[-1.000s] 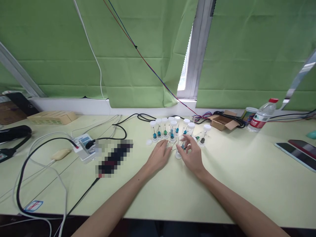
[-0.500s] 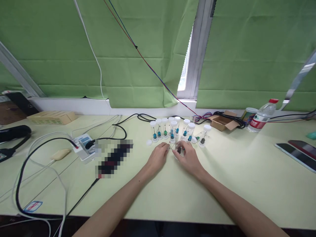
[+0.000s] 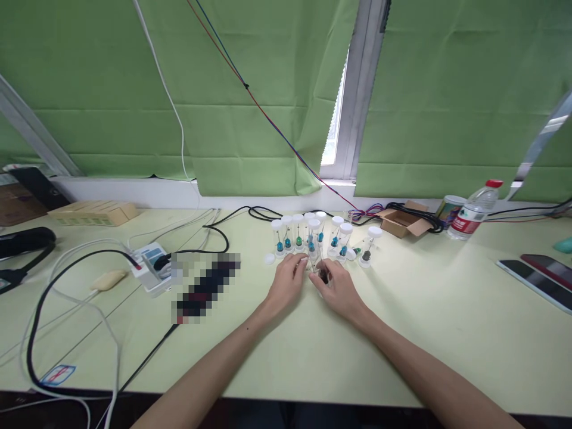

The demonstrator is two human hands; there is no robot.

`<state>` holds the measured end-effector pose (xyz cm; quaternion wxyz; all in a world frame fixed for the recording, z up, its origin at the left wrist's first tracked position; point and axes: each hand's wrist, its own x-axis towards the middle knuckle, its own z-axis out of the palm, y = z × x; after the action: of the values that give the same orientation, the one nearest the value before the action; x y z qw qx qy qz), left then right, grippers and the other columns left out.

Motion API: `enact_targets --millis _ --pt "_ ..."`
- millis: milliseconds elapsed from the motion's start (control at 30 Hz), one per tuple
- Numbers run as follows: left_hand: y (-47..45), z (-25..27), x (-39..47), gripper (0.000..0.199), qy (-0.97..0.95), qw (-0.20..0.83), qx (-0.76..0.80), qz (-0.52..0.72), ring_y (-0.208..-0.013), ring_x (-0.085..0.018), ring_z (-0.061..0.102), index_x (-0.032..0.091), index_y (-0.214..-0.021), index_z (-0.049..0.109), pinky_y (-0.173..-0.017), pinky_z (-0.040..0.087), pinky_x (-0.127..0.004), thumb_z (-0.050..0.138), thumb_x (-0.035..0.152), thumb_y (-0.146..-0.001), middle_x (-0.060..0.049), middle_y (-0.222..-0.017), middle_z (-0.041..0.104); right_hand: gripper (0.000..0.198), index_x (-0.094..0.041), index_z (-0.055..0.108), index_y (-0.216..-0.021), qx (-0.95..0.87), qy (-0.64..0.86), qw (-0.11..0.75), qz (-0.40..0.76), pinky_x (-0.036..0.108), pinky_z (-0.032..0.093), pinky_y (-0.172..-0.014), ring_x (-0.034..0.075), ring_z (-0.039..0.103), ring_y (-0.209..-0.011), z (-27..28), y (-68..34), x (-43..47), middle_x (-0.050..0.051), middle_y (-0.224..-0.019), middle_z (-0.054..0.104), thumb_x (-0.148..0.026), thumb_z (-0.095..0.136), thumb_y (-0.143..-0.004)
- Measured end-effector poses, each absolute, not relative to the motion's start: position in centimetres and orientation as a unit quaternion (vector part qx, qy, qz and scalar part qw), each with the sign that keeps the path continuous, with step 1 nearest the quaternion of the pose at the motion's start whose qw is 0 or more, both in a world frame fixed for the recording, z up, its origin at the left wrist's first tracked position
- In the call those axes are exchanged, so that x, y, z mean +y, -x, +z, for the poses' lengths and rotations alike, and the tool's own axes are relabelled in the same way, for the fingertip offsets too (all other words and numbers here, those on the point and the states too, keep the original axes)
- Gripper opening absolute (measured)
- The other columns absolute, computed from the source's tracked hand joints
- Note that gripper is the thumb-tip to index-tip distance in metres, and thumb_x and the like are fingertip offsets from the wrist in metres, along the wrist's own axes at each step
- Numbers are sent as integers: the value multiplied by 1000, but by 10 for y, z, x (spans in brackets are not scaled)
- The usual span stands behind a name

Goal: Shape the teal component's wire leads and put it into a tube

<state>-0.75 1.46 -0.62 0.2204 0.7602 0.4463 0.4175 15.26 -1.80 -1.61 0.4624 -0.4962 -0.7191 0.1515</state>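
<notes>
My right hand (image 3: 339, 285) is closed round a small clear container, largely covered by the fingers, with something dark showing in it. Just left of it, my left hand (image 3: 288, 279) is closed in a pinch, its fingertips by the container's mouth. A thin, pale strand shows between the two hands, too fine to name. Several clear vials with white caps stand beyond my fingers, among them a vial with a blue piece inside (image 3: 279, 241), a vial with a green piece (image 3: 299, 235) and a vial with a dark lump (image 3: 369, 247). A loose white cap (image 3: 269, 259) lies left of them.
An open cardboard box (image 3: 404, 221) and a water bottle (image 3: 476, 211) stand at the back right. Two phones (image 3: 538, 280) lie far right. On the left are a power strip (image 3: 154, 271), cables and a blurred-out dark object (image 3: 208, 289).
My left hand has shifted slightly up, its fingertips nearer the container. My right hand has moved a little lower and covers more of the container.
</notes>
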Motion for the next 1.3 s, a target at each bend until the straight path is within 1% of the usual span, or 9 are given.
enact_targets --millis 100,167,300,433,600,733,900,1133,1300 --pt "7 -7 16 39 -724 303 452 424 -62 -16 56 19 -92 64 -67 45 -31 34 43 -98 -1 -65 58 15 -21 52 -85 -724 490 455 168 30 41 -65 18 52 -68 -15 -152 -19 0 -70 56 -36 55 -90" --pt "7 -8 18 41 -681 381 447 436 -51 -15 50 18 -90 62 -56 42 -29 34 48 -97 2 -55 52 16 -21 52 -87 -728 485 448 183 29 40 -62 17 50 -63 -15 -151 -20 -1 -68 54 -36 54 -90" --pt "6 -6 21 36 -594 505 411 472 -42 -10 43 17 -86 58 -48 37 -26 44 50 -92 2 -58 55 15 -21 52 -88 -736 474 439 203 26 37 -58 15 46 -59 -16 -150 -21 -4 -64 50 -35 54 -90" --pt "6 0 20 31 -517 571 392 503 -42 -6 39 18 -87 56 -43 30 -21 55 49 -87 0 -65 60 15 -20 54 -90 -743 469 429 209 26 37 -58 14 46 -59 -16 -150 -21 -4 -64 49 -35 54 -90" --pt "8 1 19 30 -468 616 362 520 -45 -4 41 17 -91 58 -44 31 -17 70 43 -80 2 -65 58 15 -19 55 -92 -741 475 426 211 25 37 -59 14 47 -60 -17 -150 -21 -3 -65 51 -33 55 -88" --pt "9 0 21 29 -441 633 334 541 -46 -4 44 16 -89 62 -45 35 -16 73 41 -78 5 -59 50 15 -19 53 -93 -738 473 428 220 26 37 -59 14 48 -60 -18 -150 -21 -3 -65 51 -33 54 -89" --pt "9 -1 25 31 -384 666 302 564 -46 -3 42 12 -87 65 -44 37 -14 77 38 -75 4 -60 49 14 -19 52 -92 -743 469 424 221 26 37 -59 14 48 -60 -20 -150 -20 -3 -66 52 -32 54 -88" --pt "9 3 28 23 -296 718 286 562 -45 -1 41 7 -89 66 -40 39 -12 72 28 -82 0 -69 56 13 -19 53 -92 -746 470 415 224 26 38 -59 15 50 -60 -21 -149 -19 -2 -65 54 -31 55 -87" --pt "11 6 28 24 -339 705 317 536 -40 0 40 8 -90 66 -35 33 -12 70 31 -83 -1 -69 60 10 -19 53 -89 -748 471 411 225 25 37 -59 14 50 -59 -20 -150 -20 -3 -65 54 -29 55 -86"
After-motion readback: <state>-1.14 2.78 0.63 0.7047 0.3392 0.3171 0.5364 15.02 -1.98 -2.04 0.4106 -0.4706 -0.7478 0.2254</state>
